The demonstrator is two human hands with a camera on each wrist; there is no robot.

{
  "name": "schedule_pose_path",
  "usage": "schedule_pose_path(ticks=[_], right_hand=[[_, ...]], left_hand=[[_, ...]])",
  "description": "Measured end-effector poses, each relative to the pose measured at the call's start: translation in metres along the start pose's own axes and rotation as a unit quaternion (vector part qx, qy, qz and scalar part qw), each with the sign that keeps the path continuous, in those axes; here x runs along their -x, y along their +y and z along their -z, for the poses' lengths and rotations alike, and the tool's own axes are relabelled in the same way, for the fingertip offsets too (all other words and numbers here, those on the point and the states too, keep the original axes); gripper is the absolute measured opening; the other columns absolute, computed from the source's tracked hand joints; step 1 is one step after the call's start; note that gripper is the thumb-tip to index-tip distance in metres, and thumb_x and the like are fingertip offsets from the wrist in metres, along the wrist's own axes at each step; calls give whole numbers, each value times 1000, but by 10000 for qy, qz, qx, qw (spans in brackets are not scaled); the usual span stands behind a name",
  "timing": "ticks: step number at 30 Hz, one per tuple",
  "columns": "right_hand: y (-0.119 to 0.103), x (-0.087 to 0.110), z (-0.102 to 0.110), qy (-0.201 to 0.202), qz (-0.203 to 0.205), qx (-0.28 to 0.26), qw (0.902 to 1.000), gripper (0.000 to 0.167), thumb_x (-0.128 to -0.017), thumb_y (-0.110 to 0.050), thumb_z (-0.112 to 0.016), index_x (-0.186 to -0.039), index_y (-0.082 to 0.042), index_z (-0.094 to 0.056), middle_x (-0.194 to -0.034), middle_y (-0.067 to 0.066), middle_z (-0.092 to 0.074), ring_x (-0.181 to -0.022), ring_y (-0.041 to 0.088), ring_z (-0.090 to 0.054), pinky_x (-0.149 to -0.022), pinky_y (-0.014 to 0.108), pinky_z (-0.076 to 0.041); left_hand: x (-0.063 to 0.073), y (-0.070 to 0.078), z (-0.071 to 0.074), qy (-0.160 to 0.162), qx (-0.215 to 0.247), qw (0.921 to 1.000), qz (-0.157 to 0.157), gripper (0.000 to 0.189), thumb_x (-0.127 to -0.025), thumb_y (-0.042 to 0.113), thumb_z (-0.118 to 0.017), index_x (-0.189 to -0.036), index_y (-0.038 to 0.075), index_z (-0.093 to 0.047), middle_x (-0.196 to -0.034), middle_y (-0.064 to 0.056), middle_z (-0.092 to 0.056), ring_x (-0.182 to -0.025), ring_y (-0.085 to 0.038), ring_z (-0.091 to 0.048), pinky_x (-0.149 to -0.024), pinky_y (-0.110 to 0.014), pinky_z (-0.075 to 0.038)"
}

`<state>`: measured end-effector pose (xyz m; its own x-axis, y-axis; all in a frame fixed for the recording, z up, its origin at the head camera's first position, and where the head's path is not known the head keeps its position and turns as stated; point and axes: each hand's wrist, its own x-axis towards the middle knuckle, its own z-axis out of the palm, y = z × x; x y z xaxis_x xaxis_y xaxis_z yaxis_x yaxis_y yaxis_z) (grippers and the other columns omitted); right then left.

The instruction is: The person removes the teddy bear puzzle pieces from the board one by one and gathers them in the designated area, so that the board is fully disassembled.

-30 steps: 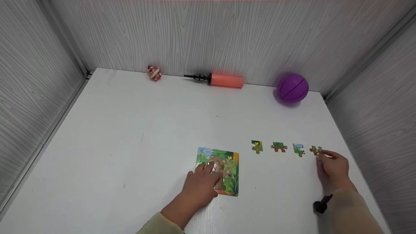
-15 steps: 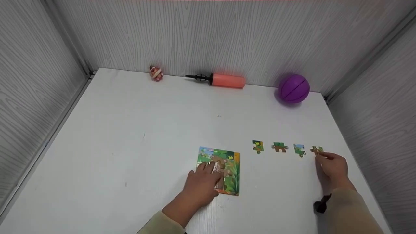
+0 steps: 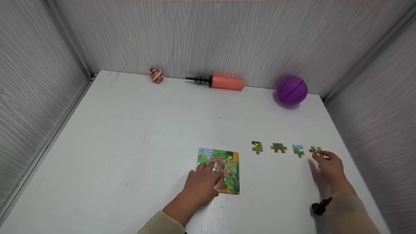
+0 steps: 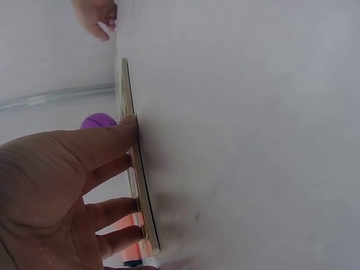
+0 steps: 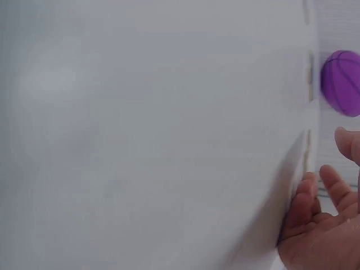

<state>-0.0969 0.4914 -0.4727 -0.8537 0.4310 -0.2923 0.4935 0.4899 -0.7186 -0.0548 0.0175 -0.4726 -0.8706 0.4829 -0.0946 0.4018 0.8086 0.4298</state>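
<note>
A jigsaw board (image 3: 231,182) with a brown bear picture lies on the white table. My left hand (image 3: 203,185) rests over its left part, fingers fairly straight and spread; in the left wrist view the thumb (image 4: 128,125) touches the board's edge. To the right, loose puzzle pieces lie in a row: a yellow-and-green piece (image 3: 257,147), a brown-and-green piece (image 3: 279,148) and a blue-and-green piece (image 3: 297,150). At the row's right end, my right hand (image 3: 331,165) has its fingertips at another brown-and-green piece (image 3: 313,149), partly covering it. In the right wrist view, thumb and forefinger stand apart.
Along the back wall of the table (image 3: 130,117) stand a small reddish figurine (image 3: 156,75), an orange hand pump (image 3: 227,83) with a black nozzle, and a purple ball (image 3: 292,91). Grey wood-grain panels enclose the back and sides. A small black object (image 3: 318,209) shows beside my right sleeve.
My right hand has shifted slightly left, covering more of the rightmost piece. My left hand stays on the board, and the row of pieces keeps its spacing.
</note>
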Motion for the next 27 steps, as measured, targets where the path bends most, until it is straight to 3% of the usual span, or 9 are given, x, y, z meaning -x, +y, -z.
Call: schedule_pose_path(ticks=[3, 6, 10, 14, 21, 27], right_hand=[[-14, 15, -9, -203, 344, 59, 9992, 72, -108, -45, -56, -158, 4, -40, -149, 28, -49, -116, 26, -57, -78, 24, -52], [-37, 33, -22, -288, 905, 163, 9953, 65, -109, -40, -59, -153, 5, -47, -142, 27, -54, -114, 25, -58, -80, 23, -51], [-68, 58, -44, -327, 1813, 330, 9823, 50, -108, -30, -63, -143, 6, -58, -126, 21, -64, -104, 22, -58, -80, 23, -50], [-97, 81, -81, -645, 2462, 377, 9663, 37, -104, -18, -69, -134, 4, -67, -112, 16, -68, -96, 24, -57, -76, 26, -49], [-127, 115, -163, -1517, 2617, 641, 9510, 33, -97, -18, -78, -124, 0, -75, -98, 3, -68, -87, 19, -58, -73, 34, -50], [-138, 132, -204, -1864, 2474, 1039, 9451, 32, -94, -15, -81, -121, 1, -76, -88, 1, -66, -79, 17, -58, -68, 35, -52]], left_hand=[[1, -1, 0, 58, 143, 9999, 24, 54, -86, 22, -89, -137, 18, -71, -163, -15, -44, -145, -39, -44, -102, -63, -47], [4, 0, 2, 177, 176, 9997, 48, 55, -85, 20, -90, -137, 13, -70, -163, -17, -44, -144, -40, -46, -102, -63, -47], [10, 3, 3, 171, 104, 9997, 113, 63, -85, 24, -89, -140, 6, -67, -161, -20, -44, -145, -40, -45, -103, -62, -47], [16, 4, 2, 26, 107, 9994, 325, 73, -83, 32, -90, -143, 0, -63, -161, -28, -41, -149, -44, -38, -103, -61, -47], [21, 6, 0, -76, 0, 9987, 495, 65, -89, 31, -86, -140, -3, -64, -161, -31, -40, -150, -48, -36, -102, -63, -48], [21, 6, 1, 82, -583, 9974, 416, 53, -92, 27, -84, -136, 1, -70, -159, -23, -48, -145, -43, -45, -97, -60, -52]])
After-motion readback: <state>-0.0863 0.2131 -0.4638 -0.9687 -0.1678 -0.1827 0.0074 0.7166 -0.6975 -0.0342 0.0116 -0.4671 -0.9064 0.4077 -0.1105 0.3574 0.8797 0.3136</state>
